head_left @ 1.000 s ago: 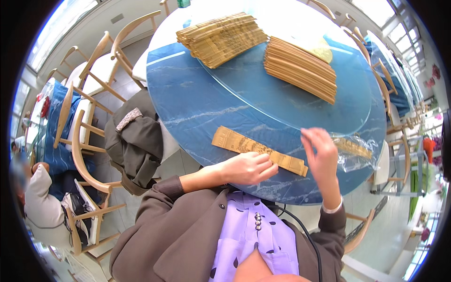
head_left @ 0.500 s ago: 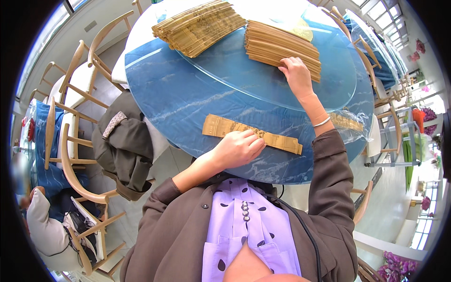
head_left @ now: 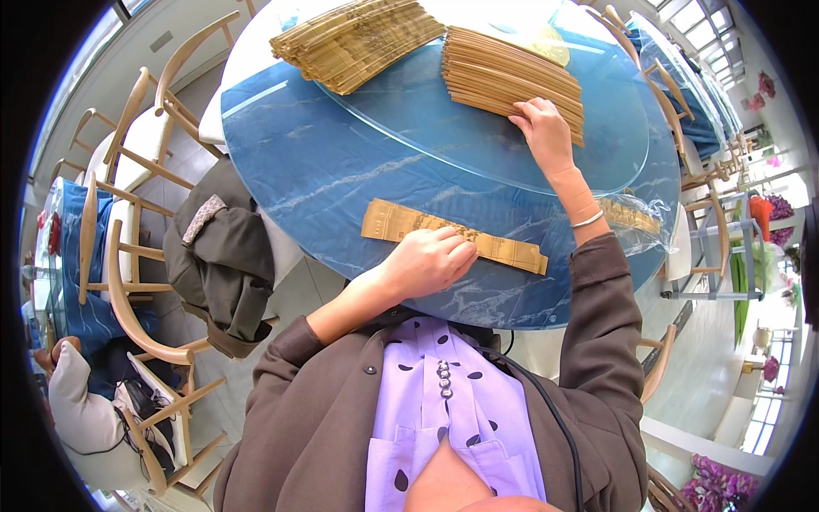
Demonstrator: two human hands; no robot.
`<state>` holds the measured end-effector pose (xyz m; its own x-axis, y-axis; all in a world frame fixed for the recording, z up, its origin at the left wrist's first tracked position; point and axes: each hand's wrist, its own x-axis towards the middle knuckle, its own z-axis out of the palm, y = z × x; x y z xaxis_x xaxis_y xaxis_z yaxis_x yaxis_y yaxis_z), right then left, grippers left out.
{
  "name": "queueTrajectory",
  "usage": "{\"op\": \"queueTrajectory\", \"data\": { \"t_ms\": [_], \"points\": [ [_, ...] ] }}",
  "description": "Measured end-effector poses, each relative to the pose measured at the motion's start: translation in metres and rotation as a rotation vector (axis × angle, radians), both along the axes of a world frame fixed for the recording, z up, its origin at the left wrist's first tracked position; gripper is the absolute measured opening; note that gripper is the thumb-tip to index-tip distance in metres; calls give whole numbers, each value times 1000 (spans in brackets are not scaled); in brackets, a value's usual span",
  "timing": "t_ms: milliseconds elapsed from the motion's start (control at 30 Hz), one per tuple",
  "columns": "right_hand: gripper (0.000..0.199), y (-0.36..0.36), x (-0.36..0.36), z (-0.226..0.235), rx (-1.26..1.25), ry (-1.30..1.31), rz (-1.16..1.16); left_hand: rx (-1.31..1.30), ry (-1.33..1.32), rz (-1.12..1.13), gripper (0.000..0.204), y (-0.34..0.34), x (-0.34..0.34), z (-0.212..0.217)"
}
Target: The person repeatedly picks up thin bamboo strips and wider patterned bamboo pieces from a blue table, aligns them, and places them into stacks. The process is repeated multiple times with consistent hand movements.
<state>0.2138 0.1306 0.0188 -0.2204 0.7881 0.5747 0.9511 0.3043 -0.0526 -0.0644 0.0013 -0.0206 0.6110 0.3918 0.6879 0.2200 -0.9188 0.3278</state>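
Note:
On the blue marbled table cover (head_left: 307, 162) close to me lies a long gold printed paper sleeve (head_left: 392, 222), flat and slightly slanted. My left hand (head_left: 431, 260) is closed over its middle with curled fingers, hiding part of it. Farther off, a row of thin brown strips (head_left: 508, 72) is packed side by side on the round glass turntable (head_left: 409, 128). My right hand (head_left: 546, 132) reaches to its near edge, thumb and fingers pinched at a strip there. Left of that row, a thick fanned pile of similar gold sleeves (head_left: 358, 43) overlaps the glass.
A clear plastic bag (head_left: 636, 224) with gold sleeves in it lies at the table's right edge. Wooden chairs (head_left: 128, 282) stand on the left, one draped with a dark coat (head_left: 223, 264). A grey metal frame (head_left: 725, 256) is at the right.
The view has shifted slightly. Both hands stay nearly where they were: left on the gold sleeve, right at the near edge of the brown strips.

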Motion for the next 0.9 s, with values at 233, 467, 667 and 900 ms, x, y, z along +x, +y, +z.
{"op": "queueTrajectory", "data": {
  "t_ms": [233,467,667,900],
  "points": [
    [18,2,5,5,-82,20,44,-8,8,-7,18,0,2,-1],
    [20,4,3,6,-99,39,31,-9,19,-4,17,0,2,2],
    [20,3,0,3,-129,77,67,-3,26,-5,16,1,1,0],
    [19,0,1,3,-104,22,94,-13,29,-6,17,0,2,3]
  ]
}}
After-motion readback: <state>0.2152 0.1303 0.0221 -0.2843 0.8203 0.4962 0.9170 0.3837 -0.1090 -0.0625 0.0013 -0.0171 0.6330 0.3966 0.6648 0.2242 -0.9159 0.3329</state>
